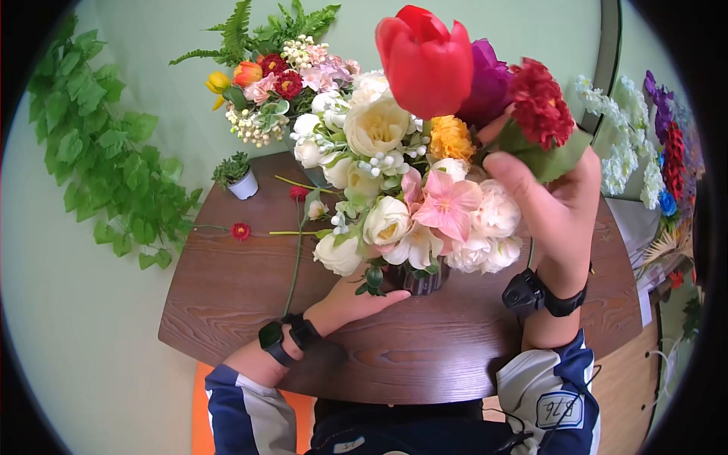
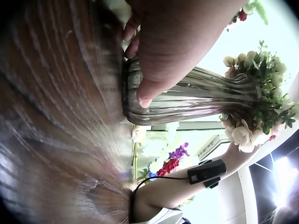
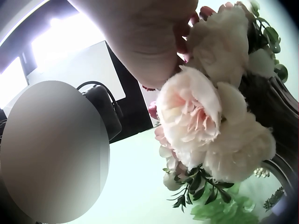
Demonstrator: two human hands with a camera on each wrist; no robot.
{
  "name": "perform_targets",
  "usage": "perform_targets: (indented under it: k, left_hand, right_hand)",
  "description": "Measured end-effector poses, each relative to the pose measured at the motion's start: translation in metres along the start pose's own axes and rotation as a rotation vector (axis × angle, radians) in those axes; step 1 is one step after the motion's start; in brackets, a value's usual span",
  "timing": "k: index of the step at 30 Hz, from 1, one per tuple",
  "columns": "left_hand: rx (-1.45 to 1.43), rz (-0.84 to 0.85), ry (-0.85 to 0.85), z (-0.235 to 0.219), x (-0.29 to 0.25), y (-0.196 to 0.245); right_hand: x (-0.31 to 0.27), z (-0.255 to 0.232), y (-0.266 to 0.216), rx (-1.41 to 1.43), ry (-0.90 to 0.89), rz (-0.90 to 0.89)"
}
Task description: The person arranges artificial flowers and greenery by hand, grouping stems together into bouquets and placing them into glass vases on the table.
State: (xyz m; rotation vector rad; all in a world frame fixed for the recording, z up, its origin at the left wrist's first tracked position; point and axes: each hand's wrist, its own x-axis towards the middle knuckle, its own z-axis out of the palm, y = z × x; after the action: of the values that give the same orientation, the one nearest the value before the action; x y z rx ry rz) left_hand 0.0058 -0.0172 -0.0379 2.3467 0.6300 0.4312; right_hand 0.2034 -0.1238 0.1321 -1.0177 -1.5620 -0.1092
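Note:
A ribbed glass vase stands on the table, full of white roses, a pink lily and pale pink peonies. My left hand grips the vase low down, its thumb along the glass and the other fingers round the far side. Up at the bouquet's right, my right hand holds a dark red carnation by its leafy part below the bloom. A large red tulip, a purple tulip and an orange-yellow flower are close beside its fingers.
Behind to the left is a second mixed bouquet. A small potted plant, a little red flower and loose stems lie about the table. Leafy vines hang on the left wall; more flowers stand at right.

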Motion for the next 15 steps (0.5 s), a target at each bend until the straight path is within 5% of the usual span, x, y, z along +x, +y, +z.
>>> perform_targets:
  k: [3, 7, 9, 14, 15]
  left_hand:
    - [-0.016, 0.062, -0.001, -0.001, 0.000, -0.001]
    - [0.012, 0.072, 0.032, 0.001, 0.000, -0.001]
    - [0.046, 0.097, 0.054, 0.001, 0.001, -0.003]
    - [-0.074, 0.041, -0.003, 0.000, 0.001, -0.003]
    - [-0.071, 0.043, -0.004, -0.002, 0.002, 0.001]
  right_hand:
    - [0.000, 0.000, 0.006, -0.047, 0.192, -0.158]
    - [0.006, -0.014, 0.004, -0.235, 0.065, -0.228]
    - [0.008, -0.020, 0.004, -0.286, -0.147, -0.210]
    - [0.009, -0.021, 0.001, -0.353, -0.230, -0.219]
    - [0.008, -0.017, -0.004, -0.341, -0.101, -0.241]
